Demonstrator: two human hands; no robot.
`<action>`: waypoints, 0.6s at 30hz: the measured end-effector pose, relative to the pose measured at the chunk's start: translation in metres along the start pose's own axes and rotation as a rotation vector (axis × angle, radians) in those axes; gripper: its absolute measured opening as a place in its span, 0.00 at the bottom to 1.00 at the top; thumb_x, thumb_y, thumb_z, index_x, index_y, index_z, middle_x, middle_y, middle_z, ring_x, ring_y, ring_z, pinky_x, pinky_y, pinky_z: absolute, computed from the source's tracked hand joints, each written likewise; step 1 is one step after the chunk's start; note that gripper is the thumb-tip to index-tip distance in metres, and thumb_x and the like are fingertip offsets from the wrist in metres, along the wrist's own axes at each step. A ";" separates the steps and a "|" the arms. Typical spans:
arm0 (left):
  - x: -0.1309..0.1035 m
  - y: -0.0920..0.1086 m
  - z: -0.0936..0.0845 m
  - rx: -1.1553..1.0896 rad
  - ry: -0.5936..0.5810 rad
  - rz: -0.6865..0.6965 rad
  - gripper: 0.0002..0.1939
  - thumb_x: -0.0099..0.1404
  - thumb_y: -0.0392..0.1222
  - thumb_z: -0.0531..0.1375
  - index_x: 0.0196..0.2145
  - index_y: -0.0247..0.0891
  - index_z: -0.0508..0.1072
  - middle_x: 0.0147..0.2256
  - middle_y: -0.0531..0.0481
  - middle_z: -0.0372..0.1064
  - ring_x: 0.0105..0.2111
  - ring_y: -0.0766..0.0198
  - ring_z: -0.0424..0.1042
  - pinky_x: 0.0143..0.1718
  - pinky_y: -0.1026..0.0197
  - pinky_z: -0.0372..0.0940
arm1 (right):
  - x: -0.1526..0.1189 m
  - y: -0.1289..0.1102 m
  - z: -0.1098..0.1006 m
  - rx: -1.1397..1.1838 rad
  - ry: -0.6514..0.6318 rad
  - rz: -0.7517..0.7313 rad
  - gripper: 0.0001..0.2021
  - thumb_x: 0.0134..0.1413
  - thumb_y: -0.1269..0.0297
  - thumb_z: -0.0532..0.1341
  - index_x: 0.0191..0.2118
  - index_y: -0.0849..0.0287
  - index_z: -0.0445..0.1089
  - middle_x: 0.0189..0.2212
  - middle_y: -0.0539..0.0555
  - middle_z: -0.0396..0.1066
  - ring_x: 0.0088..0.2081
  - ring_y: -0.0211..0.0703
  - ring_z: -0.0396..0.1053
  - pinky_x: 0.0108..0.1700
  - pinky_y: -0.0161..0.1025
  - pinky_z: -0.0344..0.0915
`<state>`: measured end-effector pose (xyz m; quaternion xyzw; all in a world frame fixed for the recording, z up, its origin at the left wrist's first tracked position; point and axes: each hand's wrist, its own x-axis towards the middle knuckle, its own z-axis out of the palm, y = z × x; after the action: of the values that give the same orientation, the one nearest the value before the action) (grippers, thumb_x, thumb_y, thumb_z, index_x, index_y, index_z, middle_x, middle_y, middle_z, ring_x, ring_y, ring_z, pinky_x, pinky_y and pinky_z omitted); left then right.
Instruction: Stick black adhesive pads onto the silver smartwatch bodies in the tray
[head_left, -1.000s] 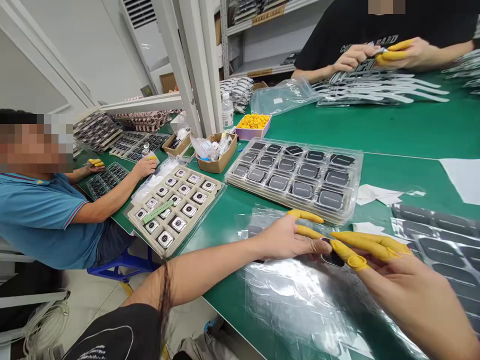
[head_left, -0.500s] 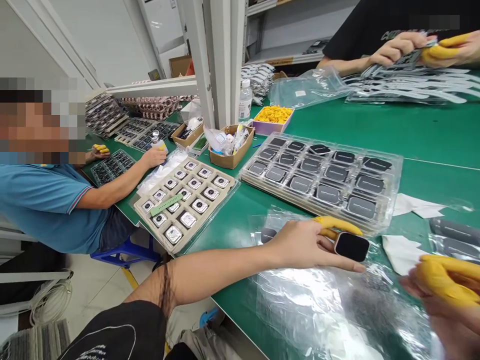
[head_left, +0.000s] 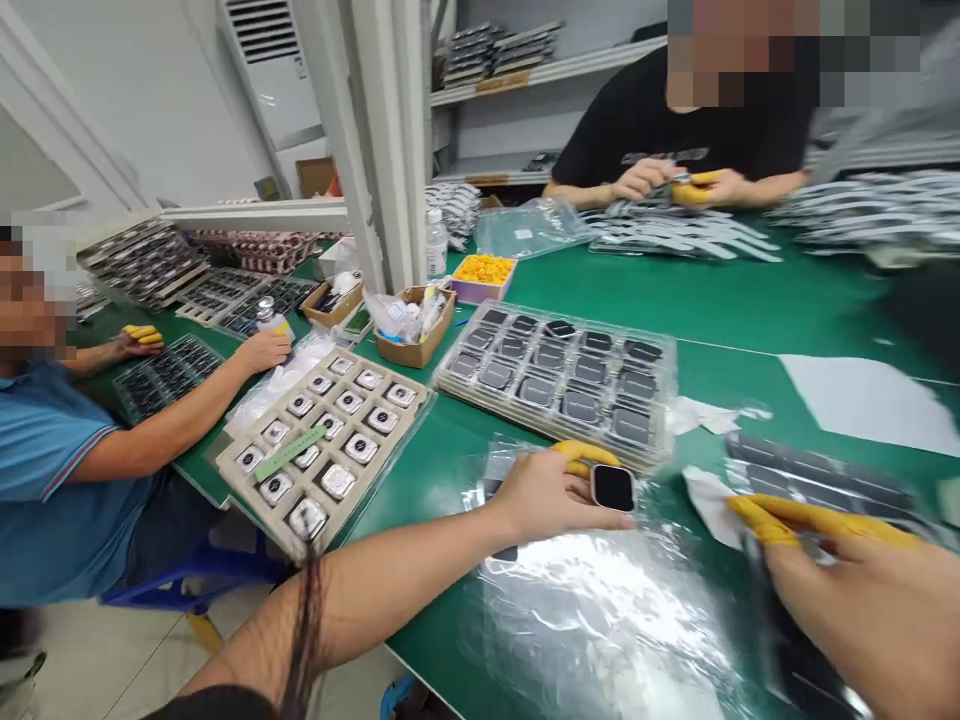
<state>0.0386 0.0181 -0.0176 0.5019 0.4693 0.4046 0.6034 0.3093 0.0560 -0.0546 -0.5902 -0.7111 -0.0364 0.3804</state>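
Note:
My left hand (head_left: 551, 490), with yellow finger covers, holds a watch body (head_left: 613, 488) by its edges; its dark screen faces up. Clear plastic film (head_left: 592, 610) lies beneath that hand on the green table. At the right, my right hand (head_left: 847, 580), also in yellow finger covers, has its fingertips pinched at the edge of a crumpled white wipe (head_left: 709, 505). Dark packaged pieces (head_left: 825, 475) lie behind and below the right hand. Beyond my left hand stands a clear tray (head_left: 559, 375) with rows of dark rounded-square pieces.
A beige tray (head_left: 379, 455) of watch bodies, with a green strap (head_left: 291, 453) across it, is at the left. Behind are a cardboard box (head_left: 416, 350), a box of yellow finger covers (head_left: 485, 273) and a white post (head_left: 386, 150). Two people work at the left and far side.
The view has swung right and up. My right hand has moved inward to the white wipe and its fingertips now meet it. My left hand still holds the watch body.

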 end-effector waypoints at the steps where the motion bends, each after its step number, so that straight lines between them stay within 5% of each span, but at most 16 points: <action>1: 0.000 -0.001 0.001 -0.001 0.006 0.005 0.37 0.44 0.45 0.76 0.51 0.37 0.73 0.32 0.46 0.77 0.33 0.58 0.78 0.36 0.59 0.71 | 0.000 -0.019 -0.008 -0.007 0.052 -0.077 0.19 0.59 0.43 0.55 0.27 0.48 0.72 0.20 0.62 0.65 0.35 0.61 0.69 0.31 0.57 0.56; 3: 0.000 -0.002 0.002 0.008 0.026 0.009 0.34 0.44 0.42 0.75 0.50 0.36 0.73 0.31 0.46 0.77 0.32 0.58 0.78 0.33 0.61 0.70 | 0.001 -0.062 -0.018 0.049 0.059 -0.230 0.12 0.62 0.51 0.58 0.34 0.52 0.72 0.33 0.62 0.75 0.41 0.57 0.71 0.41 0.57 0.62; 7: 0.003 -0.002 0.001 0.060 -0.024 0.039 0.26 0.47 0.30 0.68 0.46 0.35 0.73 0.32 0.48 0.77 0.31 0.62 0.77 0.31 0.66 0.68 | 0.000 -0.117 -0.010 0.174 -0.083 -0.361 0.05 0.62 0.64 0.59 0.41 0.56 0.71 0.46 0.60 0.75 0.49 0.53 0.69 0.49 0.53 0.63; 13: 0.001 0.004 0.000 0.043 -0.059 0.039 0.29 0.48 0.30 0.69 0.49 0.35 0.73 0.39 0.45 0.78 0.33 0.63 0.78 0.36 0.63 0.71 | -0.009 -0.107 -0.012 0.264 -0.199 -0.337 0.06 0.63 0.68 0.60 0.41 0.51 0.74 0.38 0.52 0.76 0.41 0.47 0.66 0.44 0.48 0.58; 18: -0.001 0.009 0.001 0.060 -0.051 0.027 0.27 0.49 0.34 0.71 0.48 0.34 0.73 0.37 0.45 0.78 0.33 0.61 0.78 0.35 0.63 0.70 | -0.004 -0.107 -0.010 0.318 -0.139 -0.154 0.05 0.64 0.62 0.60 0.41 0.54 0.74 0.34 0.53 0.75 0.37 0.47 0.65 0.41 0.46 0.60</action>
<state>0.0395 0.0179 -0.0087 0.5362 0.4588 0.3856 0.5944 0.2213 0.0156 -0.0071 -0.4675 -0.7756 0.0883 0.4148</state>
